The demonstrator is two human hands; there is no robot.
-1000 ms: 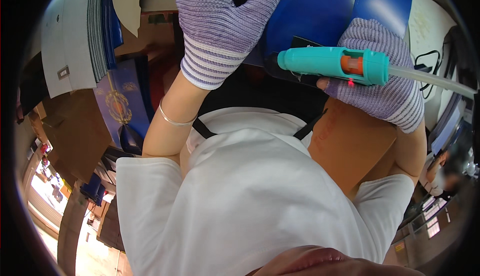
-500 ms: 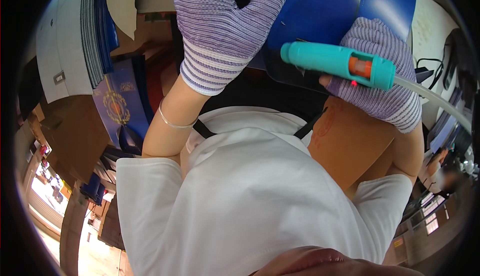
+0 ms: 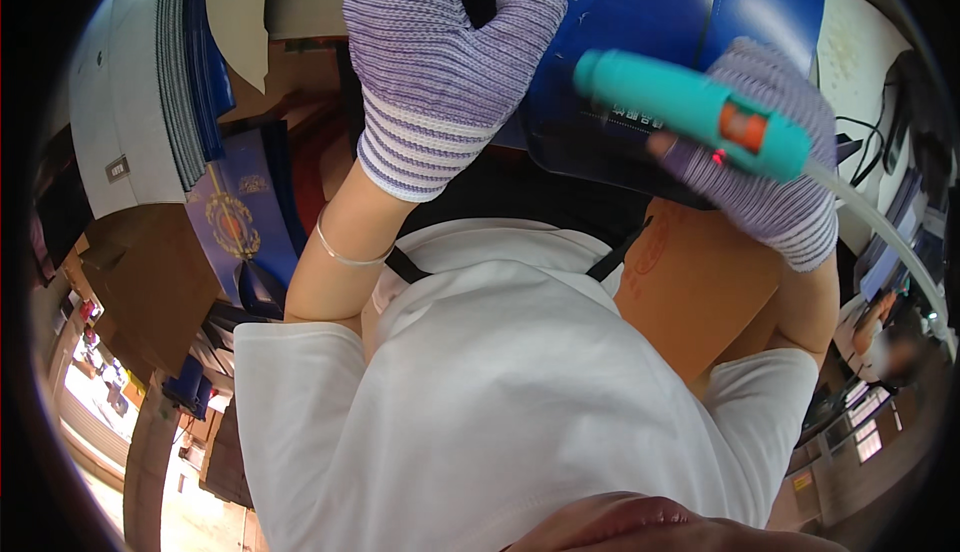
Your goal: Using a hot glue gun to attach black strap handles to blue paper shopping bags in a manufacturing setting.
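Note:
Both my hands wear knitted gloves striped purple and white. At the upper middle is my left hand (image 3: 440, 62), its thumb apart from the fingers and a dark thing in the gap; the fingertips run out of the picture. A glossy blue printed sheet or bag (image 3: 640, 22) with gold ornament lies beside its thumb. My right hand (image 3: 760, 122) is at that blue piece's right side, thumb pointing left. In front of this hand is a teal tube-shaped tool (image 3: 660, 97) with an orange inner part and a clear hose (image 3: 890, 222). It hides most of the fingers, and no finger visibly wraps round it.
A stack of grey and blue folded pieces (image 3: 130, 102) stands at the left, near another blue piece with gold print (image 3: 235, 212). Brown cardboard (image 3: 690, 282) lies below my right hand. At the far right are a black cable (image 3: 880, 132) and a blurred person (image 3: 890, 347).
The teal tool has shifted slightly right and tilted, its left end higher. My right thumb has moved a little up and right. White print now shows on the blue piece. My left hand has barely moved.

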